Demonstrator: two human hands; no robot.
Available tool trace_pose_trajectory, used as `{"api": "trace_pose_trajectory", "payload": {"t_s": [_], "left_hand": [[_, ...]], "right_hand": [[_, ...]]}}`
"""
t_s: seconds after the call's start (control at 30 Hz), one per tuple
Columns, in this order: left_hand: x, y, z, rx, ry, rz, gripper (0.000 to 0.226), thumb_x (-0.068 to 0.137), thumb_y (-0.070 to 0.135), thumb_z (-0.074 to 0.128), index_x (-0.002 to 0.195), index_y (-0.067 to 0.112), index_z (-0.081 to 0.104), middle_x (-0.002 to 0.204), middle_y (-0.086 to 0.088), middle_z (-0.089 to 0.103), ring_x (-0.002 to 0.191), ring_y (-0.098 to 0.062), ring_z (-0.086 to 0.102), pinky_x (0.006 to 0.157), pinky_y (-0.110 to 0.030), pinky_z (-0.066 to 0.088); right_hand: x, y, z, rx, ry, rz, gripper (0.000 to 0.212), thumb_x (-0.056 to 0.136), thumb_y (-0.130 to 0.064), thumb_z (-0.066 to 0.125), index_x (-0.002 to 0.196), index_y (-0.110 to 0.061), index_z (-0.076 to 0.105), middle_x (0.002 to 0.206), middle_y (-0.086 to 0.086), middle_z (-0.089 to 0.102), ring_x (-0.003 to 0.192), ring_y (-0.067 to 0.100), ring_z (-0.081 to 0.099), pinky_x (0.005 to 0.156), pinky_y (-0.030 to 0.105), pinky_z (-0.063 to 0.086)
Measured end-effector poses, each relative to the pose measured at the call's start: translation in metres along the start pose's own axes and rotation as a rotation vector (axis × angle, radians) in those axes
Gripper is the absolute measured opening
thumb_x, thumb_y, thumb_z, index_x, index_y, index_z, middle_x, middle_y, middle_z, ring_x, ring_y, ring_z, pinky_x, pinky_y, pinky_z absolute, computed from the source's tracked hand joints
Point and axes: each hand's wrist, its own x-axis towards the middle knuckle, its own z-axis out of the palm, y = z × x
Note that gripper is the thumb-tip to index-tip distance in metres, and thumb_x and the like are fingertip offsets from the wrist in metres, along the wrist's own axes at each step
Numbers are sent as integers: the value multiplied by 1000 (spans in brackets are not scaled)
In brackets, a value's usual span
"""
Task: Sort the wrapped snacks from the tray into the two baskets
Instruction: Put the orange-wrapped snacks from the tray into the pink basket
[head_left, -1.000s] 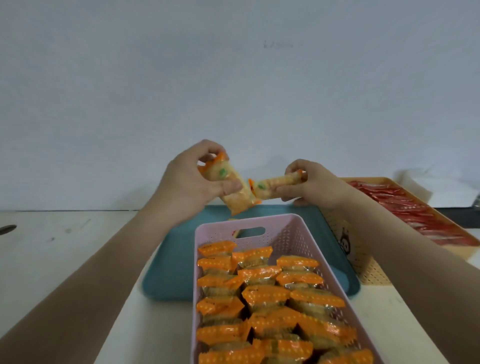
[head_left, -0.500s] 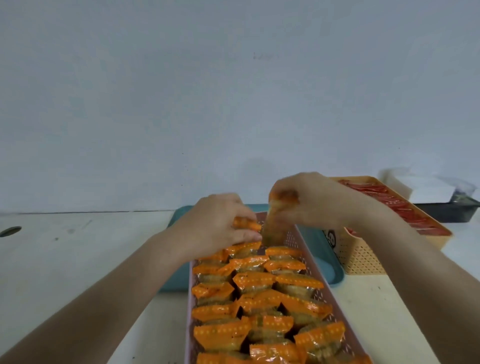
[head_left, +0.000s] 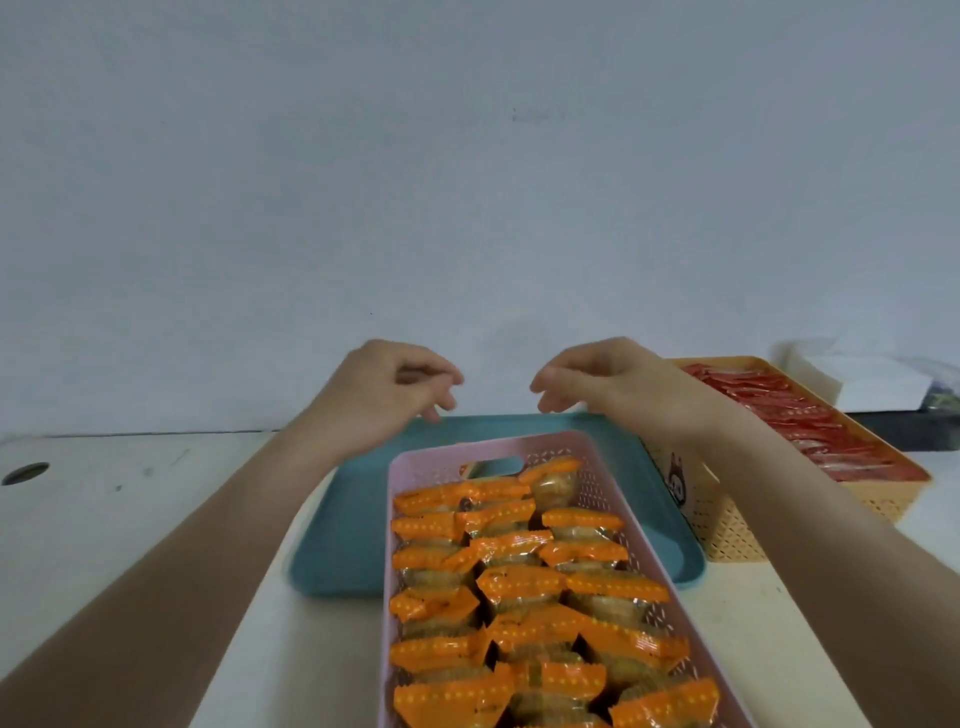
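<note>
- Both hands have risen out of the pink basket (head_left: 519, 443) since half a second ago, and the orange packs they held then are gone from their fingers.
- The left hand (head_left: 384, 395) hovers above the far edge of the tray (head_left: 343, 519), fingers loosely curled and a little apart, gripping nothing.
- The right hand (head_left: 608, 384) hangs level with it, just apart from it, fingers drooping and slightly spread, also empty.
- The orange snacks (head_left: 519, 582) fill the pink basket in rough overlapping rows; one at the far right corner (head_left: 553, 480) stands more on end than the rest.
- The pink basket lies partly on the teal tray, its near end reaching toward the person.
- The yellow basket (head_left: 737, 535) sits just beside the tray on the right, under the right forearm, with the red snacks (head_left: 789, 410) laid in it.
- All of this rests on a pale table (head_left: 130, 519), which has a round hole (head_left: 25, 473) at its left edge.
- A white box (head_left: 872, 384) sits beyond the yellow basket at far right.
</note>
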Motion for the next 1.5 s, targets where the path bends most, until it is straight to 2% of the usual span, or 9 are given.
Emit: {"api": "trace_pose_trajectory", "payload": {"t_s": [0.13, 0.23, 0.33, 0.57, 0.7, 0.9, 1.07, 1.4, 1.5], "left_hand": [[33, -52, 16, 212, -134, -217, 25, 91, 34, 64, 109, 18, 71, 101, 6, 70, 94, -15, 66, 90, -32, 52], [50, -83, 55, 466, -471, -367, 36, 94, 42, 58, 116, 15, 66, 112, 3, 68, 102, -19, 64, 90, -33, 51], [58, -92, 71, 421, -457, -368, 27, 93, 35, 61, 108, 14, 68, 100, -4, 71, 95, -22, 66, 83, -33, 53], [38, -66, 24, -241, 182, -235, 56, 72, 16, 84, 114, 19, 48, 97, -7, 71, 85, -19, 71, 78, -37, 59], [12, 7, 20, -171, 77, 33, 60, 67, 24, 87, 113, 25, 49, 99, 6, 67, 84, -8, 69, 68, -28, 60], [-16, 26, 30, 181, 77, 57, 36, 80, 45, 72, 105, 29, 51, 91, 12, 62, 82, -6, 60, 73, -26, 50], [-35, 23, 55, 474, -327, 152, 37, 94, 56, 45, 125, 37, 53, 117, 16, 65, 104, -6, 61, 88, -31, 51], [-37, 20, 60, 303, -415, 17, 32, 95, 42, 54, 126, 36, 50, 119, 15, 68, 104, -4, 63, 93, -30, 51], [-37, 21, 61, 289, -424, 59, 28, 94, 36, 57, 122, 36, 60, 114, 19, 68, 101, 3, 63, 91, -23, 50]], "right_hand": [[39, 38, 4, 159, -90, 191, 23, 99, -30, 51, 115, -24, 66, 109, -6, 71, 103, 11, 66, 94, 34, 52], [72, 66, 28, -59, -316, 245, 30, 99, -28, 51, 128, -24, 58, 131, 1, 60, 114, 15, 60, 93, 24, 49], [88, 83, 43, -48, -386, 249, 41, 98, -38, 51, 135, -21, 54, 140, 0, 54, 118, 13, 56, 92, 20, 43], [47, 30, 12, 270, -53, -2, 48, 81, -54, 58, 126, -36, 58, 114, -12, 67, 103, 2, 63, 88, 25, 50], [33, -10, 18, 196, -61, -201, 56, 84, -33, 69, 136, -25, 49, 117, 1, 65, 99, 10, 68, 80, 24, 55], [7, -6, 4, 169, 257, -194, 29, 81, -12, 77, 106, -10, 62, 93, 12, 69, 84, 29, 68, 79, 43, 57], [-13, 4, 5, -88, 263, -144, 25, 83, -19, 74, 103, -20, 60, 97, -3, 64, 78, 18, 67, 73, 39, 58], [-30, 2, 8, 89, 499, -186, 25, 86, -16, 70, 108, -22, 58, 98, -1, 64, 84, 20, 67, 75, 38, 58], [-32, 4, 16, -132, 345, -164, 28, 88, -20, 66, 114, -22, 57, 98, -2, 64, 83, 14, 64, 72, 31, 55]]}}
